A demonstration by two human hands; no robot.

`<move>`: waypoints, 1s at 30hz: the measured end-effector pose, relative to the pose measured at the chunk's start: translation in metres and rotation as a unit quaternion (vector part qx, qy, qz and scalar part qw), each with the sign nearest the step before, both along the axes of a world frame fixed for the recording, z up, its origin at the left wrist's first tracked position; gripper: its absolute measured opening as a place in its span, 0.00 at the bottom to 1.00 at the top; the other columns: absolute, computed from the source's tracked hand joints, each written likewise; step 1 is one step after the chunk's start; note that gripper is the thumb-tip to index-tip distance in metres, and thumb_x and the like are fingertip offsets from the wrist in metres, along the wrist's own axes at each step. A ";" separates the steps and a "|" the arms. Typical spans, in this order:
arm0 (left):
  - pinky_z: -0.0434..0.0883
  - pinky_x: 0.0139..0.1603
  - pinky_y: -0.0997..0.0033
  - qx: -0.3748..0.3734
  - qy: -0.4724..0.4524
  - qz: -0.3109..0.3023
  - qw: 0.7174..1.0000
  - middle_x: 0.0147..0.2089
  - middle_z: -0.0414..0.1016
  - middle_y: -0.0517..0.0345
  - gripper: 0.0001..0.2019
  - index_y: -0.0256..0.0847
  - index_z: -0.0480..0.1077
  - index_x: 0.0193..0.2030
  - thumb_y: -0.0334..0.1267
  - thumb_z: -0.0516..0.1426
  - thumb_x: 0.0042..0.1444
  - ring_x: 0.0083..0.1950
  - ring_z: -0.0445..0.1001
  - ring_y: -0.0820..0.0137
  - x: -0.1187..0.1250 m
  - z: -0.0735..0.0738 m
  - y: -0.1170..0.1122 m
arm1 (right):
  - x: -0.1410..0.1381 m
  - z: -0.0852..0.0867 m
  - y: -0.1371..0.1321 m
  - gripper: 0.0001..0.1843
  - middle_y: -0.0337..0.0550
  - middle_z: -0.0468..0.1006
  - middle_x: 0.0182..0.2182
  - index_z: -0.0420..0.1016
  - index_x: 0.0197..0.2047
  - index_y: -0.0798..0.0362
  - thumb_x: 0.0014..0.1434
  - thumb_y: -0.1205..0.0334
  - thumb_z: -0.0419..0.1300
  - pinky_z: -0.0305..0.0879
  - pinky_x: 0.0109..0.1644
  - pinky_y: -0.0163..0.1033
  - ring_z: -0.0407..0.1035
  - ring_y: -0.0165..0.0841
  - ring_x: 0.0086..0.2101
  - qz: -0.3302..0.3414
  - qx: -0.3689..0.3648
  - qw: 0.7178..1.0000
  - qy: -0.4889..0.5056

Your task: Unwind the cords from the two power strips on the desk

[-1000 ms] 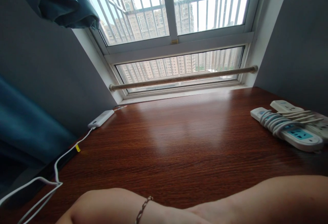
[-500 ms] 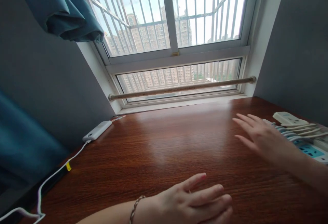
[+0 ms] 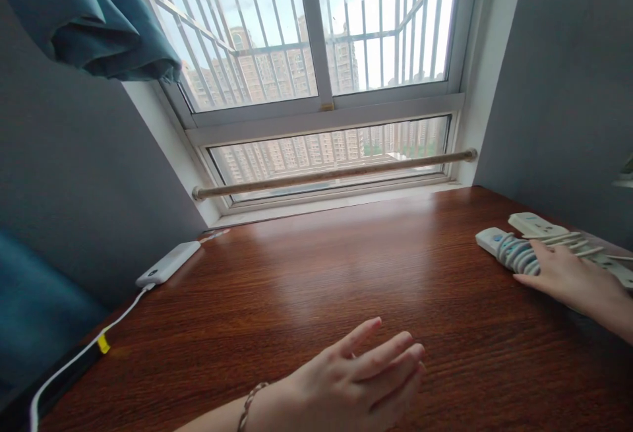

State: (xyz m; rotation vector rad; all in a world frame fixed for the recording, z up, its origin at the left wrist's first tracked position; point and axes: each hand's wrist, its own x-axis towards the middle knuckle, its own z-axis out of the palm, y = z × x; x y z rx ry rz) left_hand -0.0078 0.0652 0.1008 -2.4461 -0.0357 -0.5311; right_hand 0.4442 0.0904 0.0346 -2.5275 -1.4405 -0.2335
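My left hand (image 3: 356, 379) hovers low over the dark wooden table (image 3: 316, 267) at the bottom centre, fingers stretched out and holding nothing; a thin bracelet (image 3: 250, 402) is on its wrist. My right hand (image 3: 573, 280) lies on a white power strip (image 3: 497, 243) wrapped in its own cord at the right edge of the table. Its thumb is on the near side and its fingers curve over the top. A second white power strip (image 3: 537, 224) lies just behind, close to the grey wall.
A white power bank (image 3: 168, 264) sits at the table's left edge, with a white cable (image 3: 74, 359) trailing toward me. A wooden rod (image 3: 336, 171) spans the barred window sill. A teal curtain (image 3: 89, 16) hangs at the upper left. Grey walls close both sides.
Both forearms lay across the bottom of the view. The left hand then came forward over the table. The right hand reached right and settled on the cord-wrapped power strip.
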 end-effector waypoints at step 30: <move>0.67 0.43 0.65 -0.340 -0.203 0.193 0.898 0.46 0.68 0.53 0.31 0.41 0.61 0.51 0.39 0.65 0.39 0.44 0.69 0.64 -0.005 0.118 0.156 | -0.225 0.170 0.091 0.41 0.46 0.63 0.50 0.52 0.61 0.54 0.44 0.62 0.61 0.60 0.47 0.43 0.57 0.40 0.46 0.554 0.244 0.781 -0.157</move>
